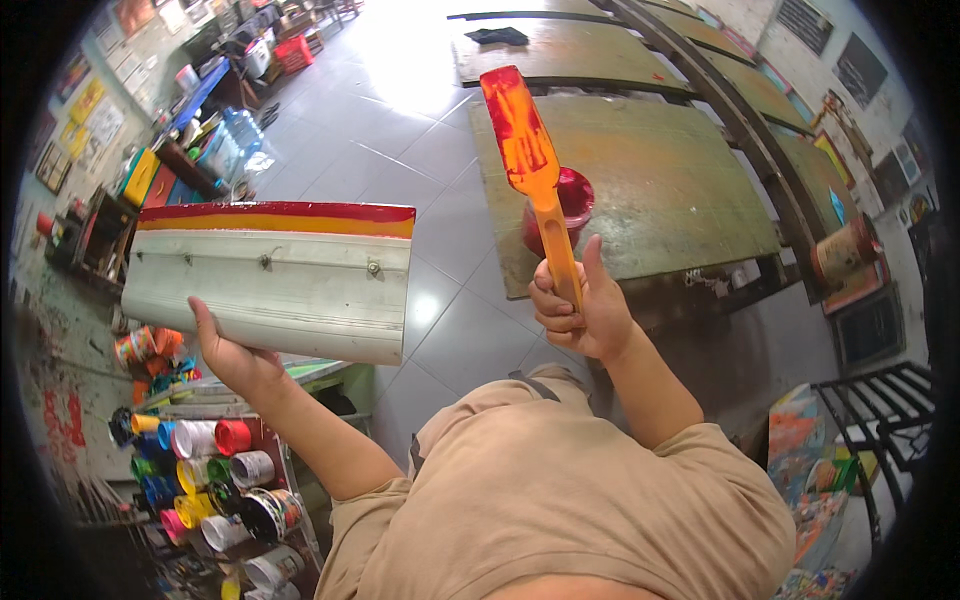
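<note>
My fingers [556, 312] clamp the paint-loaded spatula [527, 160], left hand [232, 360] grips the squeegee [272, 275]: its blade edge coated, wiping seemingly not yet done.

Single view, worn on the head, left of a side-by-side pair. Looks steeply down over the chest, forearms entering from the lower edge. Sits close to both grips: left hand [235, 360] and right hand [580, 310] fill the middle, raised toward the lens. Faces out past the grips across grey floor [420, 130] to the bench [660, 190] beyond the right grip. Takes in paint pots [225, 470] below the left grip. Wide fisheye, straight edges bending near the dark rim.
</note>
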Demonstrator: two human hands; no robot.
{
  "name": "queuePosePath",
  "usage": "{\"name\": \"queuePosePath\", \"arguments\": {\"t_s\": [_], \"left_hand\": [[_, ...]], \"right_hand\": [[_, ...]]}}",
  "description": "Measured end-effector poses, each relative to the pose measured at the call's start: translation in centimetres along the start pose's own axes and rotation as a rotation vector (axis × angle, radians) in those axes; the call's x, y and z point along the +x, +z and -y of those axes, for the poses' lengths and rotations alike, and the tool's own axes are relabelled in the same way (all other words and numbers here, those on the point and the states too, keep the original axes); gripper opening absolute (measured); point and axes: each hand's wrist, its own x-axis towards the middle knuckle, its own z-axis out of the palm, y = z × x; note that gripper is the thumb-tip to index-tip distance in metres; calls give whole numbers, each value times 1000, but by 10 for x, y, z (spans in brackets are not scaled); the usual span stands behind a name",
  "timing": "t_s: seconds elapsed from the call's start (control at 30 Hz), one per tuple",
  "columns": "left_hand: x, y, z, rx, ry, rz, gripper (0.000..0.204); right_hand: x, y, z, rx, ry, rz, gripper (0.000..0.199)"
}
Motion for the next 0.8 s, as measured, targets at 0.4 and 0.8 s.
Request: {"name": "queuePosePath", "arguments": {"t_s": [0.4,0.8], "left_hand": [[-21,86,88,80,-244,113,41],[-98,128,123,110,13,-94,28]], "right_hand": [[-48,-65,93,-797,-462,-442,11],[-113,-117,203,-1598,-546,-248,23]]}}
